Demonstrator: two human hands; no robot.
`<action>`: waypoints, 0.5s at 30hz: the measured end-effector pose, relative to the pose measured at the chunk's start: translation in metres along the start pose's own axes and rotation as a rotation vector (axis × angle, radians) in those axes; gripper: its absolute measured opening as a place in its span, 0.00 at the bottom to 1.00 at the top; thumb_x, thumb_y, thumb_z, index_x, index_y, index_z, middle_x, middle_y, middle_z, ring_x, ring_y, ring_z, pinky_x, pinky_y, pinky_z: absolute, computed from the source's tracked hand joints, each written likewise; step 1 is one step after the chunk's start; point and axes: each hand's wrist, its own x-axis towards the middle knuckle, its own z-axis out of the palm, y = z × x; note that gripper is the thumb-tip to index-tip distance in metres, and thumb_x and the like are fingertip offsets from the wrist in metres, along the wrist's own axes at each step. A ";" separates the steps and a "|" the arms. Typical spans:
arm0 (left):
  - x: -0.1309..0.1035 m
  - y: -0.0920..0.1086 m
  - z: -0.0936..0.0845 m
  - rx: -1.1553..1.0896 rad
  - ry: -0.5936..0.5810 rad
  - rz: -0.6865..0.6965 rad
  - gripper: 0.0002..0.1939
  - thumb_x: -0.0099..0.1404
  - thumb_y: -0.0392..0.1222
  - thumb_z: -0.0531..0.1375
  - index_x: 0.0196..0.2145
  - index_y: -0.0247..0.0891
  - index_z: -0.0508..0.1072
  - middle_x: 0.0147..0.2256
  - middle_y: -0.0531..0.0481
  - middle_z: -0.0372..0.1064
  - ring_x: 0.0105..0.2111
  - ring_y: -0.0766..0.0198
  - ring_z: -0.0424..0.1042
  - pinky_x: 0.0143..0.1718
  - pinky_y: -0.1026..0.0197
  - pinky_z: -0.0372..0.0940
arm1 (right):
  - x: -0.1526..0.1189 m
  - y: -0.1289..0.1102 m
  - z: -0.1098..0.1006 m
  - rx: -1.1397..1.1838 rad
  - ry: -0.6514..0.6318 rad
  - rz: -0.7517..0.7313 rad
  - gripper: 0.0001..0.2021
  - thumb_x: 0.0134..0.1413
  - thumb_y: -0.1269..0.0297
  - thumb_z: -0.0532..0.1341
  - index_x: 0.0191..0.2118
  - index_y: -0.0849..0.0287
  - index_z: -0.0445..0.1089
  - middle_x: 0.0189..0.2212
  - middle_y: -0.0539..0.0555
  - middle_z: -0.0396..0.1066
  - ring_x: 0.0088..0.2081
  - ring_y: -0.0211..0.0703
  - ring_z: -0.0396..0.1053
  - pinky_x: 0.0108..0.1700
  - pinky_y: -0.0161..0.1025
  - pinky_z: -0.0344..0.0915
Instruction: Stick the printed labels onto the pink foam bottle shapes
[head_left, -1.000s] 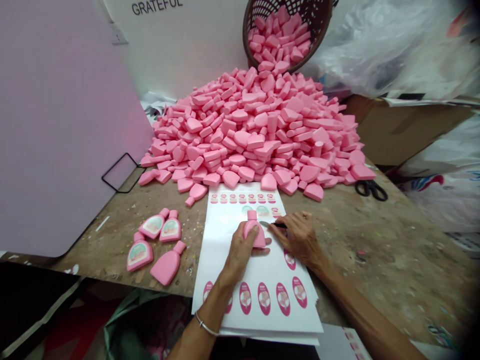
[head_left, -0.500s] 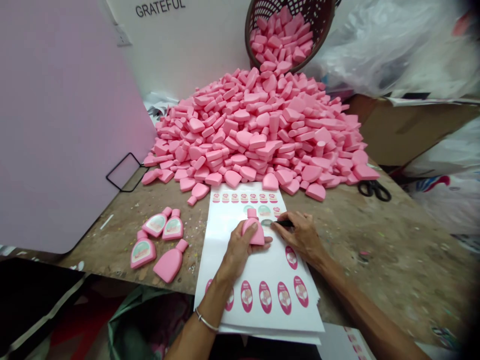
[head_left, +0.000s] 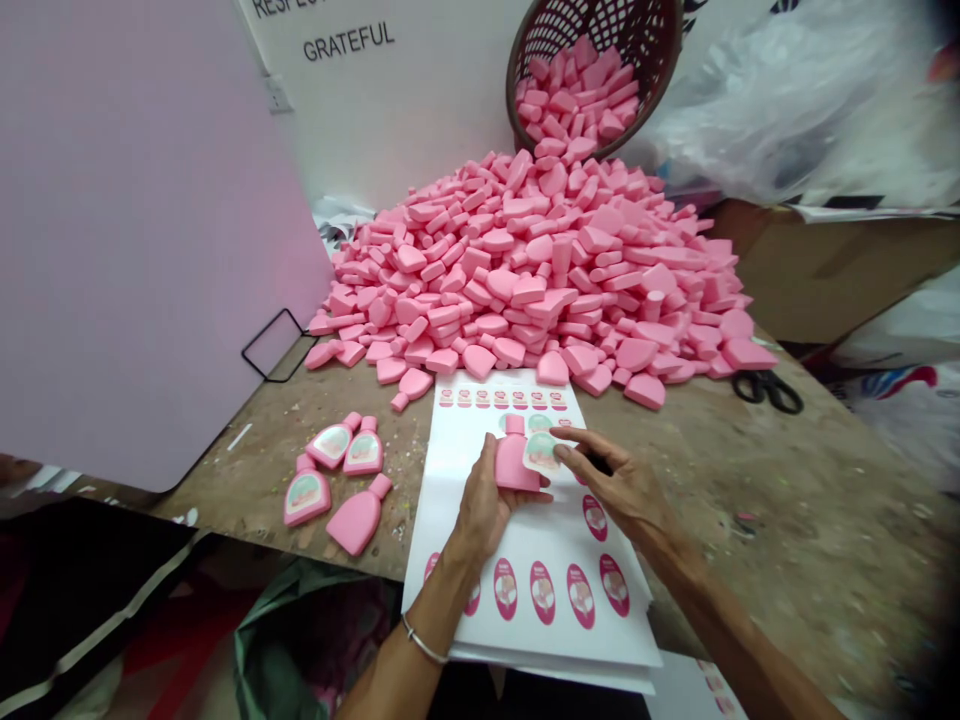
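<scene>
My left hand (head_left: 480, 505) is closed around a small pink bottle (head_left: 514, 462), its neck pointing away from me. Between the fingertips of my right hand (head_left: 622, 485) is a pale green and white sticker (head_left: 540, 454), beside and partly over the bottle's right side. Something dark shows under the right fingers, mostly hidden. Both hands are above a white sticker sheet (head_left: 450, 520) printed with rows of small labels and pink ovals. To the left lie three labelled pink bottles (head_left: 306, 492) and a plain pink bottle (head_left: 355, 520).
A big heap of pink bottles (head_left: 525, 270) covers the back of the table (head_left: 750, 480), spilling from a tipped brown basket (head_left: 667, 60). Black scissors (head_left: 769, 388) lie at the right. A pinkish panel (head_left: 150, 220) stands at the left, a cardboard box (head_left: 847, 265) at the right.
The black-handled blade in my right fingers has drawn back out of clear sight. The sticker has come off the sheet into those fingers and up to the bottle. The view has shifted slightly.
</scene>
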 end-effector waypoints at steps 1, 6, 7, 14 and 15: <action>-0.003 0.002 0.001 0.010 -0.013 0.002 0.28 0.65 0.59 0.51 0.43 0.29 0.72 0.34 0.39 0.74 0.30 0.58 0.74 0.30 0.55 0.73 | -0.002 -0.004 0.003 0.004 -0.014 -0.003 0.20 0.49 0.48 0.62 0.42 0.57 0.75 0.31 0.52 0.75 0.30 0.41 0.69 0.30 0.36 0.65; -0.012 0.008 0.004 0.011 -0.040 0.000 0.29 0.66 0.59 0.50 0.42 0.28 0.73 0.35 0.39 0.74 0.34 0.56 0.75 0.35 0.52 0.73 | -0.006 -0.013 0.013 0.014 -0.062 -0.048 0.16 0.49 0.50 0.63 0.39 0.55 0.77 0.37 0.53 0.77 0.37 0.46 0.73 0.38 0.38 0.69; -0.012 0.008 0.004 0.005 -0.044 0.001 0.29 0.66 0.59 0.50 0.43 0.28 0.73 0.35 0.38 0.75 0.34 0.55 0.75 0.36 0.51 0.73 | -0.006 -0.013 0.014 0.012 -0.063 -0.057 0.16 0.49 0.51 0.63 0.39 0.56 0.77 0.36 0.53 0.77 0.37 0.46 0.73 0.38 0.39 0.69; -0.014 0.011 0.005 -0.009 -0.050 0.000 0.29 0.65 0.59 0.50 0.42 0.27 0.73 0.34 0.38 0.75 0.35 0.54 0.75 0.37 0.51 0.73 | -0.007 -0.010 0.019 -0.013 -0.049 -0.100 0.15 0.51 0.51 0.62 0.39 0.54 0.77 0.33 0.52 0.77 0.33 0.45 0.74 0.37 0.41 0.70; -0.015 0.011 0.005 -0.006 -0.050 0.004 0.29 0.66 0.59 0.50 0.42 0.27 0.73 0.34 0.38 0.75 0.35 0.54 0.75 0.37 0.51 0.73 | -0.008 -0.010 0.020 -0.012 -0.050 -0.102 0.15 0.51 0.51 0.62 0.39 0.54 0.77 0.33 0.52 0.77 0.33 0.45 0.74 0.38 0.41 0.70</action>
